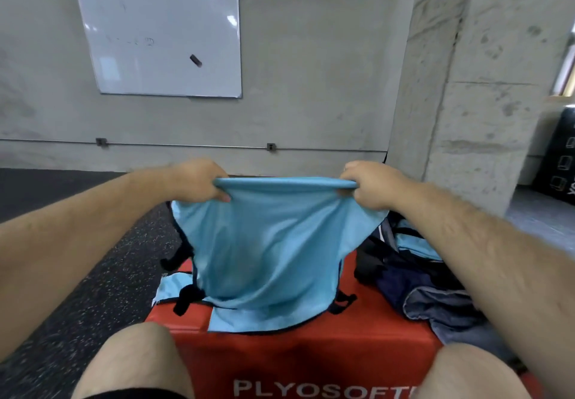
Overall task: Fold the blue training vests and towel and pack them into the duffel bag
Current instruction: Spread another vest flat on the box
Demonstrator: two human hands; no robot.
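Note:
I hold a light blue training vest point(267, 249) up by its top edge above a red plyo box point(311, 355). My left hand point(199, 181) grips the top left corner and my right hand point(370, 184) grips the top right corner. The vest hangs down and its lower hem rests on the box top. Black straps point(186, 297) dangle at its sides. A dark duffel bag point(382, 258) lies on the right of the box with another light blue vest point(417, 244) on it. A grey-blue towel point(441, 308) lies crumpled by my right forearm.
My bare knees frame the front of the red box, which reads PLYOSOFT. Dark speckled rubber floor point(102, 274) lies to the left. A concrete wall with a whiteboard point(161, 37) stands behind, a concrete pillar point(476, 103) at right, and black padded equipment point(560, 159) at far right.

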